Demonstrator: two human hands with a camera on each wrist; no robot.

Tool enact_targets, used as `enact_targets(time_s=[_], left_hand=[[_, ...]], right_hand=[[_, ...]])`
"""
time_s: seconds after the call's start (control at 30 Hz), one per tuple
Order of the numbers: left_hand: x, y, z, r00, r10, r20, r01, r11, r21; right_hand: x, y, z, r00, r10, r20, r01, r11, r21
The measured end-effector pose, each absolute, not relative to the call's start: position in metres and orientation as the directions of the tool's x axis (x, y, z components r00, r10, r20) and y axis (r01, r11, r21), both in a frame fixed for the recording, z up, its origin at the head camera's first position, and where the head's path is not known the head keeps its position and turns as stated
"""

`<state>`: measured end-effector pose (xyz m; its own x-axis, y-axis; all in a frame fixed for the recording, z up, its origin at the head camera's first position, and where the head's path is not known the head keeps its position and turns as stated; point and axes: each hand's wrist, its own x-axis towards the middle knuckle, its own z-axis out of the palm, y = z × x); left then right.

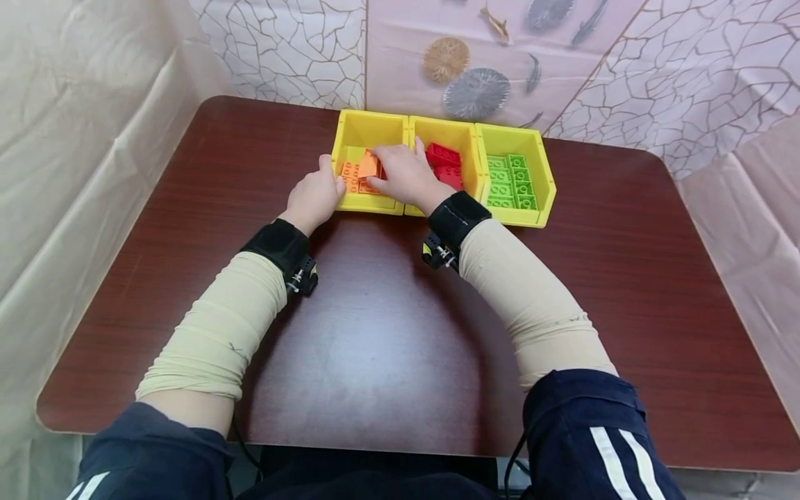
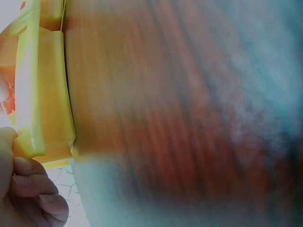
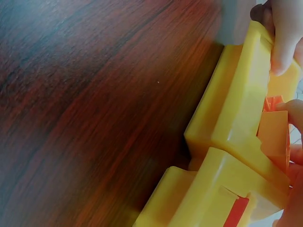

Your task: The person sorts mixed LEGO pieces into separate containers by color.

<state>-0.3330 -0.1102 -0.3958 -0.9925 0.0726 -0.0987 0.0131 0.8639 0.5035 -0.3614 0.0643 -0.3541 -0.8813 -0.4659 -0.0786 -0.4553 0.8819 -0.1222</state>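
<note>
An orange building brick [image 1: 369, 165] is pinched in the fingers of my right hand [image 1: 407, 175], inside the left yellow bin [image 1: 375, 125]. More orange bricks [image 1: 350, 175] lie on that bin's floor, partly hidden by the hand. My left hand [image 1: 312, 197] grips the same bin at its left wall, thumb over the rim and fingers curled outside. The right wrist view shows the held brick [image 3: 274, 137] tilted near the bin's front rim. In the left wrist view, the curled fingers [image 2: 35, 184] sit at the bin's corner.
Joined to the left bin, a middle yellow bin [image 1: 446, 126] holds red bricks [image 1: 444, 154], and a right one [image 1: 545, 191] holds green bricks [image 1: 512, 182]. All stand at the back of a dark brown table [image 1: 375, 333], before a patterned cloth [image 1: 406, 62].
</note>
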Motion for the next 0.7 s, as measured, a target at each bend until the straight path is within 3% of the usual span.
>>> enact_targets(time_s=[0.37,0.7], left_hand=[[-0.331,-0.108,-0.394,-0.991,0.074,-0.108,0.01,0.866,0.5],[-0.329,-0.11,-0.391,-0.991,0.065,-0.119,-0.003,0.87,0.494]], right_hand=[[-0.355,0.062,-0.349,-0.88,-0.456,-0.133,-0.45,0.89,-0.076],[-0.345,0.085,-0.339,-0.865,-0.495,-0.087,-0.479,0.864,-0.154]])
